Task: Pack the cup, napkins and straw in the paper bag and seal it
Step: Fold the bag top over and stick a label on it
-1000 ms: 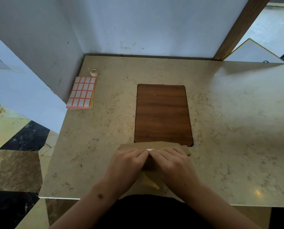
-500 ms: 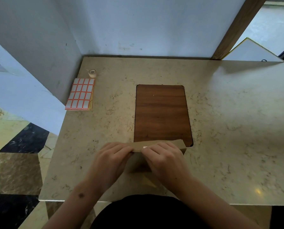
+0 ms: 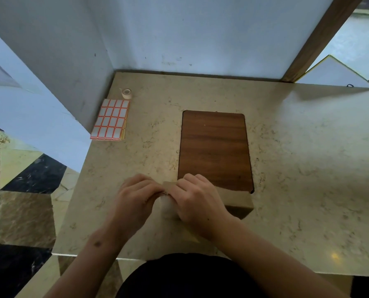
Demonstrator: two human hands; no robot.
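A brown paper bag (image 3: 237,201) lies at the near edge of the marble table (image 3: 297,168), its far edge overlapping the near end of a dark wood panel (image 3: 214,147) set into the tabletop. Both hands sit on the bag's folded top, close together. The left hand (image 3: 136,196) has its fingers curled and drawn together, their tips meeting the folded strip of paper, apparently pinching it, though the thumb is hidden. The right hand (image 3: 197,201) lies across the bag with its fingers bent and pressed down on the fold beside the left fingertips; whether it pinches the paper or only presses on it cannot be told. Between the two hands a pale, blurred patch (image 3: 168,208) shows on the bag, too soft to identify. The cup, napkins and straw are not visible. At the far left corner of the table a sheet of red-bordered white labels (image 3: 111,119) lies flat, with a small roll of tape (image 3: 127,93) just beyond it, near the wall (image 3: 190,33)
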